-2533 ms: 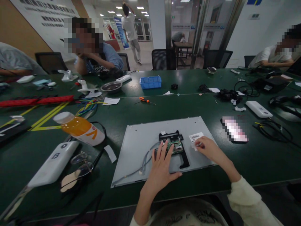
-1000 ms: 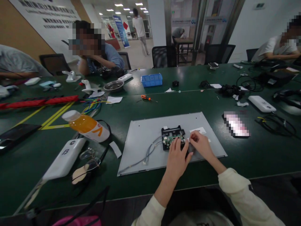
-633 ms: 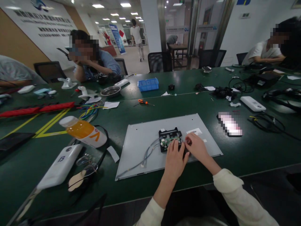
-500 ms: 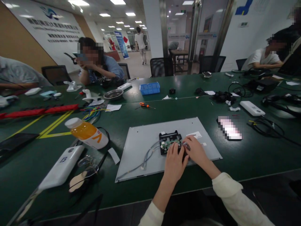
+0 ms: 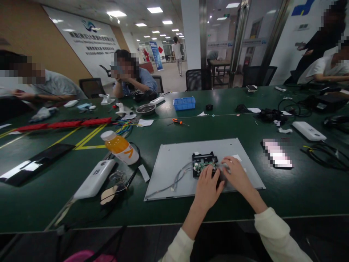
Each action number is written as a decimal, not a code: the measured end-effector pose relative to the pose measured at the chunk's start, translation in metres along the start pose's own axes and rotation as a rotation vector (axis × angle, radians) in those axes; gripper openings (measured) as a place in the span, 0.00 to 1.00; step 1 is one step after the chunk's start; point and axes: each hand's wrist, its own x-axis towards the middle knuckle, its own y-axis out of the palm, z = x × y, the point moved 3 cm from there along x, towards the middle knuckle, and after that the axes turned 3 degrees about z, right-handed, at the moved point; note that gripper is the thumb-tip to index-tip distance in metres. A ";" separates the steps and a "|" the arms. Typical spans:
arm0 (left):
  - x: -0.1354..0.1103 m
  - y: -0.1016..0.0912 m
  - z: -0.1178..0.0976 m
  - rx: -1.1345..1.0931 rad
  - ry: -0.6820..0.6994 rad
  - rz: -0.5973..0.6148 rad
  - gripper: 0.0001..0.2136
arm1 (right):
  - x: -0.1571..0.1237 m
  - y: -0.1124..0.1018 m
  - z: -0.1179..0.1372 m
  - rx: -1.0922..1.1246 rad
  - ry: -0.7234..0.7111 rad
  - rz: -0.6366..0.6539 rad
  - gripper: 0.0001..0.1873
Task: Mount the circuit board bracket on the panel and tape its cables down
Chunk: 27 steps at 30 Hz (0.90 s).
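Note:
A flat grey panel (image 5: pixel 169 163) lies on the green table in front of me. On it sits a black plastic frame (image 5: pixel 195 171) with a green circuit board (image 5: pixel 201 167) inside. Grey cables (image 5: pixel 178 177) run from the frame's left side across the panel. My left hand (image 5: pixel 207 187) rests with fingers stretched out over the near edge of the frame, its thumb apart. At the frame's right side, my right hand (image 5: pixel 236 175) is closed in a pinch. A small greyish piece shows at its fingertips, too blurred to name.
An orange drink bottle (image 5: pixel 120 147), a white power bank (image 5: pixel 95 179) and glasses (image 5: pixel 118 178) lie to the left. A phone (image 5: pixel 277 153) is right of the panel. Beyond are a screwdriver (image 5: pixel 177 121), a blue basket (image 5: pixel 184 103) and a metal bowl (image 5: pixel 145 108). People sit across the table.
My view has swung left, so the scene sits further right in the picture. Both hands stay at the black frame, with only slight finger movement.

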 end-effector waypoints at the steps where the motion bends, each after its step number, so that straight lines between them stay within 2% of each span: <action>1: 0.000 0.000 0.000 -0.004 -0.003 0.003 0.21 | -0.003 0.001 -0.002 -0.035 -0.003 0.001 0.14; 5: -0.002 -0.004 -0.003 -0.020 -0.003 -0.005 0.22 | -0.018 0.007 -0.007 -0.203 0.002 0.056 0.24; 7: -0.005 -0.013 0.001 -0.024 -0.018 -0.031 0.23 | -0.026 0.009 -0.007 -0.256 0.010 0.074 0.26; 9: -0.009 -0.028 0.015 -0.020 -0.079 -0.080 0.23 | -0.032 0.010 -0.005 -0.280 0.015 0.087 0.27; 12: -0.018 -0.061 0.058 0.008 -0.248 -0.208 0.20 | -0.038 0.009 -0.004 -0.300 0.031 0.094 0.28; 15: -0.033 -0.096 0.118 0.116 -0.452 -0.320 0.18 | -0.043 0.009 -0.002 -0.315 0.040 0.096 0.28; 18: -0.047 -0.117 0.173 0.276 -0.653 -0.239 0.18 | -0.046 0.008 0.000 -0.312 0.044 0.083 0.28; 20: -0.053 -0.122 0.198 0.318 -0.720 -0.149 0.19 | -0.047 0.008 0.001 -0.302 0.048 0.069 0.28; 23: -0.056 -0.122 0.218 0.336 -0.775 -0.038 0.21 | -0.046 0.006 0.001 -0.289 0.056 0.059 0.28; 27: -0.053 -0.116 0.230 0.334 -0.805 0.073 0.21 | -0.045 0.003 0.003 -0.281 0.069 0.069 0.28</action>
